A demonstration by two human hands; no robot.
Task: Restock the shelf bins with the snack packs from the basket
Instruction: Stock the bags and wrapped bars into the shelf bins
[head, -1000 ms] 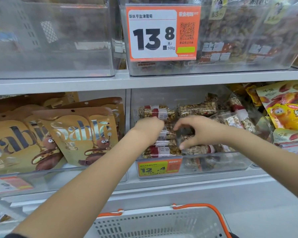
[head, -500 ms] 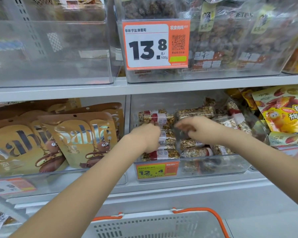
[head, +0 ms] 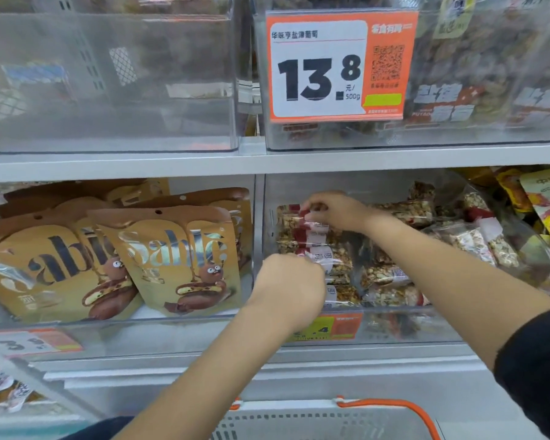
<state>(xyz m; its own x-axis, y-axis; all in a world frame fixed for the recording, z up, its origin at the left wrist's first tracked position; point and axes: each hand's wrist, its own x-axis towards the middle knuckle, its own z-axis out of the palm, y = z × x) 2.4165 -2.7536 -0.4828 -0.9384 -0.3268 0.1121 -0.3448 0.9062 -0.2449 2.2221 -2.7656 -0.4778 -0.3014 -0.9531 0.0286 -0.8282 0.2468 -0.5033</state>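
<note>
We are at the tidying step: both hands are in the clear bin (head: 394, 328), right hand (head: 334, 211) pinching a far snack pack (head: 294, 217), left hand (head: 291, 285) clenched around a near one. Next, we judge, comes releasing them squared in the stack, then reaching to the basket (head: 331, 420) below.

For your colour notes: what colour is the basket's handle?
Orange; the basket handle shows in the head view, bottom edge.

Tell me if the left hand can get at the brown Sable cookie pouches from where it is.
Probably yes. The left hand is at the nut bar bin, right beside the brown Sable cookie pouches; their clear plastic bin has a low front, and nothing blocks the way.
</note>
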